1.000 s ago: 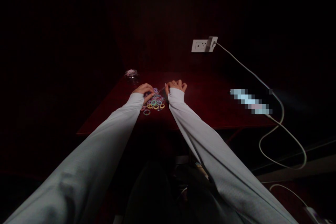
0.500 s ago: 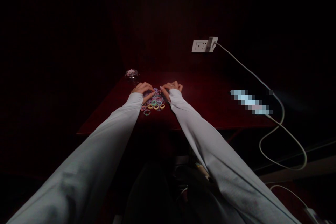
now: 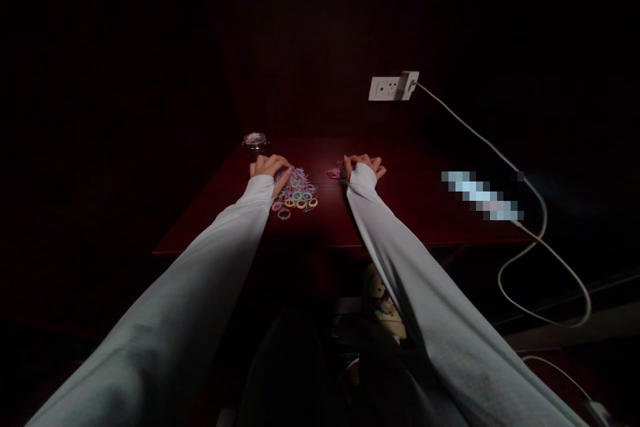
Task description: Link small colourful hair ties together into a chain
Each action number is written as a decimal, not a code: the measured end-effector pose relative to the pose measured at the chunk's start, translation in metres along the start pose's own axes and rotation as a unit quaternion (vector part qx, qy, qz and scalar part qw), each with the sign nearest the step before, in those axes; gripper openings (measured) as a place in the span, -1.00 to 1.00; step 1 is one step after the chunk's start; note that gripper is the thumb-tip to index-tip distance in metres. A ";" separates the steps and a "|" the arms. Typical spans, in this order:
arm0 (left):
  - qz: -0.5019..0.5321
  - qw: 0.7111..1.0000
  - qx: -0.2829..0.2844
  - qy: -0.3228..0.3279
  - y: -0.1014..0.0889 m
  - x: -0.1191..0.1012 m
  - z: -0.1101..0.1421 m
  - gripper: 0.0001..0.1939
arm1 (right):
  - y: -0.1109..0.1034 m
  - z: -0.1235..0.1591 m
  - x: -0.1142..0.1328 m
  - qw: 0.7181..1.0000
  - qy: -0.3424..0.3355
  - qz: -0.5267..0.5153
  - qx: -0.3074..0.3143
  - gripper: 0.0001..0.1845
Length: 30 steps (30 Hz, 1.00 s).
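A heap of small coloured hair ties (image 3: 300, 195) lies on the dark red table, with yellow, green and pink rings toward its front. My left hand (image 3: 269, 167) rests at the heap's left side, index finger and thumb drawn together over its edge; whatever they hold is hidden. To the right, apart from the heap, is a small cluster of pink hair ties (image 3: 334, 173). Beside that cluster my right hand (image 3: 366, 165) is bent, its thumb and index finger pinched together. A tiny reddish bit shows at those fingertips, too small to make out.
A clear jar (image 3: 255, 141) with pinkish contents stands behind my left hand. On the right, a pixelated device (image 3: 483, 197) lies on the table (image 3: 410, 220), joined by a white cable (image 3: 565, 263) to a charger (image 3: 409, 83) in the wall socket (image 3: 384, 89).
My right hand has moved right, from the large heap to the small pink cluster, which is now uncovered. The left hand stays by the heap. The view has shifted slightly.
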<state>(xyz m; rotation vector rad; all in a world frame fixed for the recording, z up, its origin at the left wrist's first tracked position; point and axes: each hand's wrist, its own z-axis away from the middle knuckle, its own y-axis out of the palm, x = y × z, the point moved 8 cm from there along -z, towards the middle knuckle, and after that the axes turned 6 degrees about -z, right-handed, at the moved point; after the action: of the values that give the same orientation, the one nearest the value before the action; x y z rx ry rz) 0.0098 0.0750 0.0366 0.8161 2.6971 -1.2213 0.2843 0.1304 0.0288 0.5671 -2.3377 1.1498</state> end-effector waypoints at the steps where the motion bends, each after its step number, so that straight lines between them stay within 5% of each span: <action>1: 0.006 1.000 -0.004 -0.007 0.002 0.004 -0.001 -0.78 | 0.001 0.000 -0.001 1.000 -0.002 0.000 0.003 -0.58; 8: 0.018 0.999 -0.017 -0.031 0.014 0.023 -0.005 -0.74 | 0.011 0.000 -0.005 0.999 0.002 -0.020 0.026 -0.59; 24: 0.046 0.994 -0.060 -0.076 0.015 0.045 -0.004 -0.60 | 0.001 -0.002 -0.011 0.994 0.064 -0.069 -0.047 -0.51; 30: 0.130 0.988 0.003 -0.082 0.022 0.049 -0.002 -0.41 | 0.007 -0.004 -0.009 0.997 0.024 -0.063 -0.037 -0.49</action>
<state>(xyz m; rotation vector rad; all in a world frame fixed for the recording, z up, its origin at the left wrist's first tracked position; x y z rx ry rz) -0.0207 0.1096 0.0101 0.9837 2.3709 -1.1790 0.2885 0.1387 0.0221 0.6434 -2.2582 1.0034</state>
